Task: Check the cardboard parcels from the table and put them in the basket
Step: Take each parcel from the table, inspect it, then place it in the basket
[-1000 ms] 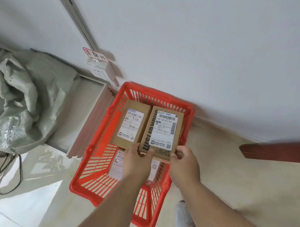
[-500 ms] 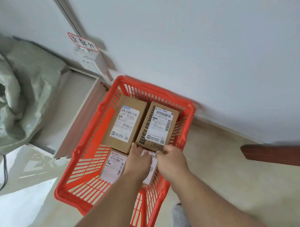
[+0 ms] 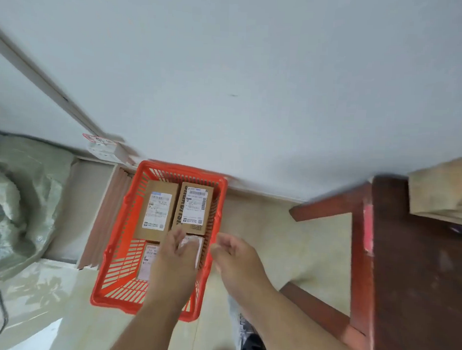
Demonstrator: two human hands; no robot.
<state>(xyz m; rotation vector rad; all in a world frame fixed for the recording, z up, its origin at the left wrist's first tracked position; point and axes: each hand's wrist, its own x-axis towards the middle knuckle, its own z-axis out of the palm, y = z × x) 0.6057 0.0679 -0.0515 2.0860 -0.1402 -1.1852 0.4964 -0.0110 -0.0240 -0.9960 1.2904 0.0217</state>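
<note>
Head view: a red basket point(image 3: 112, 252) stands on the pale floor against the white wall point(image 3: 254, 84). Two cardboard parcels lie flat, side by side, at its far end, labels up: the left parcel point(image 3: 156, 210) and the right parcel point(image 3: 193, 207), their long edges touching or nearly so. Beneath them, toward the near end, two more labelled parcels point(image 3: 149, 258) are partly visible; the forearm hides much of them.

The left hand point(image 3: 176, 256) hovers over the basket's near right part, fingers loosely spread, gripping nothing. The right hand point(image 3: 238, 259) is just outside the basket's right rim, fingers curled but empty. The hands are apart; both are blurred.

To the right stands a dark wooden table point(image 3: 417, 273) with another cardboard parcel point(image 3: 441, 190) on its far corner. A grey-green sack point(image 3: 22, 193) slumps at the left, beside a low pale board point(image 3: 90, 196) near the basket.
</note>
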